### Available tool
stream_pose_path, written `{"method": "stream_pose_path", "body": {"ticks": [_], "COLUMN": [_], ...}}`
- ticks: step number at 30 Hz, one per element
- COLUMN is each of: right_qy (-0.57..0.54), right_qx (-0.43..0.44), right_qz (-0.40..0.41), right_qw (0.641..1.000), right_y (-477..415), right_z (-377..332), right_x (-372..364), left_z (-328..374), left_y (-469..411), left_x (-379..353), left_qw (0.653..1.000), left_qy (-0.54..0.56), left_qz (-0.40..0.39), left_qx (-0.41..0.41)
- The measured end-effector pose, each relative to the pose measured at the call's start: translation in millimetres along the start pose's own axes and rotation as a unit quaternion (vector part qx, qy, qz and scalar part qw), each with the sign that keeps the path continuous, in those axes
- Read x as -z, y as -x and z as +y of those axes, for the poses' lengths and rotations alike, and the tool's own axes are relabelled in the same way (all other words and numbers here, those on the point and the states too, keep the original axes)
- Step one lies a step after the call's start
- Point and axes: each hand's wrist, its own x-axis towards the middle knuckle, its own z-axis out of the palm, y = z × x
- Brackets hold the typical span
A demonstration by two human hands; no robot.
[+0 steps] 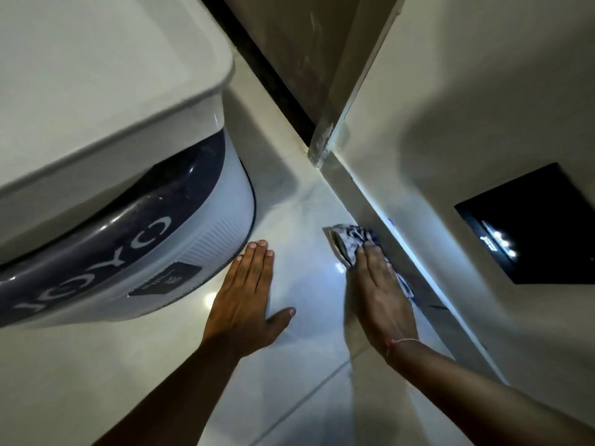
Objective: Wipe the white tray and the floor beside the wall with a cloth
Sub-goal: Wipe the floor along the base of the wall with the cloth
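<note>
My right hand (380, 291) lies flat on a blue-and-white patterned cloth (349, 243), pressing it onto the glossy white floor (306, 226) right at the foot of the wall (483, 107). Part of the cloth is hidden under the palm. My left hand (244, 294) rests flat on the floor with fingers spread, holding nothing, just in front of a round white appliance. The white tray (106, 59) sits on top of that appliance at the upper left, its rounded corner overhanging.
The round white appliance with a dark blue band (180, 226) stands on the floor at the left. A dark skirting strip (267, 78) runs along the far wall. A black square panel (541, 220) is set in the right wall. A tile joint (309, 391) crosses the floor.
</note>
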Motion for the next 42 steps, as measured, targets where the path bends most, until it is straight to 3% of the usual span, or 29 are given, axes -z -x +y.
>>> {"method": "stream_pose_path", "body": {"ticks": [7, 13, 19, 22, 25, 30, 32, 38, 42], "right_qy": [0.009, -0.014, -0.010, -0.008, -0.010, -0.036, -0.027, 0.098, 0.078], "right_qx": [0.022, 0.001, 0.026, 0.020, 0.050, -0.099, -0.130, 0.020, 0.056], "right_qz": [0.007, -0.032, 0.026, 0.039, 0.033, 0.009, 0.000, -0.088, -0.056], "right_qw": [1.000, 0.999, 0.999, 0.999, 0.998, 0.994, 0.991, 0.991, 0.994], "right_y": [-113.0, 14.1, -123.2, -138.9, -96.9, 70.3, 99.5, 93.8, 12.8], "right_z": [-64.2, 6.3, -67.2, -83.2, -48.3, 15.6, 27.4, 53.0, 23.8], "right_x": [-4.4, 1.3, -10.4, -11.8, -7.9, 0.5, -2.2, 8.2, 7.1], "left_z": [-3.5, -3.7, -0.7, -3.5, -4.8, 2.4, 3.0, 2.9, 7.0], "left_y": [-2.8, -1.3, -5.8, -7.8, -5.4, -1.7, -2.4, 0.2, -0.7], "left_x": [-3.1, 0.8, -7.1, -10.8, -12.9, -12.6, -13.7, -14.1, -14.5], "left_qw": [1.000, 1.000, 1.000, 0.999, 0.998, 0.999, 0.999, 0.999, 0.999], "left_qy": [0.002, 0.000, -0.016, -0.039, -0.033, -0.033, -0.035, -0.036, -0.039], "left_qz": [0.012, -0.007, 0.021, 0.031, 0.044, 0.012, 0.013, 0.015, 0.007], "left_qx": [-0.009, 0.000, -0.003, -0.007, -0.021, -0.004, -0.006, -0.012, 0.006]}}
